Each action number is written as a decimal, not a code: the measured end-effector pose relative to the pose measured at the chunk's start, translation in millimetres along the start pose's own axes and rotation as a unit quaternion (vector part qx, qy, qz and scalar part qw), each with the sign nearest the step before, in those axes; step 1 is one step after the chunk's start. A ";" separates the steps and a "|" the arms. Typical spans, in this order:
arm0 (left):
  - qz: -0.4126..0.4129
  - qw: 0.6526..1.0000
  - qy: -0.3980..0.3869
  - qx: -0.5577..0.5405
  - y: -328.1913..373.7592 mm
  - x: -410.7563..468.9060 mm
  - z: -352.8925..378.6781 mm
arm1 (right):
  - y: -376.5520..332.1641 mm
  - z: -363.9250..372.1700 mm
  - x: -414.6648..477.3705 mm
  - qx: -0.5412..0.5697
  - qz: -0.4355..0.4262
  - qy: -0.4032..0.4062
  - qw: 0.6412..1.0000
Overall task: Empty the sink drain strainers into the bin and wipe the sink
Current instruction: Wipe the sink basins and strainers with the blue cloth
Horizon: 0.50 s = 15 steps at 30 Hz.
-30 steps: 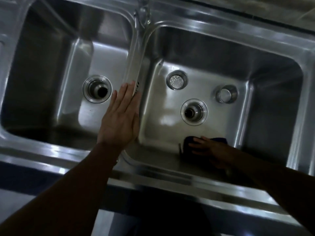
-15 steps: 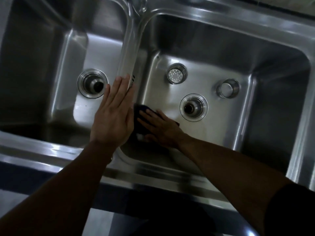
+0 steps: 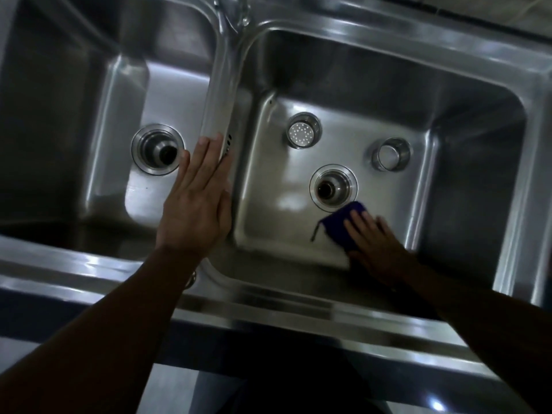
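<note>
A steel double sink fills the view, its divider [image 3: 221, 94] running between two basins. My left hand [image 3: 197, 204] rests flat on the near end of that divider, fingers straight. In the right basin my right hand [image 3: 373, 243] presses a dark blue cloth [image 3: 340, 222] onto the floor near the front wall, just below the open drain [image 3: 333, 188]. Two strainer baskets stand on the right basin floor: one with a perforated bottom [image 3: 304, 134] behind the drain, another [image 3: 389, 153] to the right. The left basin's drain [image 3: 156, 149] is open too.
The tap's base [image 3: 231, 10] rises at the far end of the divider. The sink's front rim [image 3: 268, 303] runs across below my arms, with a dark cabinet front beneath it. A countertop strip [image 3: 493, 10] shows at the top right.
My right hand has swept the cloth from the left front corner of the right basin across to the right, below the drain. My left hand stays on the divider.
</note>
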<state>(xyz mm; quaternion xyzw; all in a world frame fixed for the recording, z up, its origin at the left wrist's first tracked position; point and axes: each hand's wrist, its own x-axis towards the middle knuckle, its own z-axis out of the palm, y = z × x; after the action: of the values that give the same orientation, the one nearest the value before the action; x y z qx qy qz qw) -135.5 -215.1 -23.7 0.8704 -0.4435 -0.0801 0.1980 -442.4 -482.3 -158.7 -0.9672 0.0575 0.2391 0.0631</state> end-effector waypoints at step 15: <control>0.009 1.000 -0.001 0.008 -5.7 -1.7 3.2 | -112.6 -49.3 122.0 0.081 -0.104 0.030 0.991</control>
<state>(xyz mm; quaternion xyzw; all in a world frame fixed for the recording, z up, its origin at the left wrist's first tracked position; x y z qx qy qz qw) -133.3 -211.6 -29.1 0.8678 -0.4523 -0.0753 0.1915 -296.8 -388.6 -162.1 -0.9663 -0.0227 0.1971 0.1638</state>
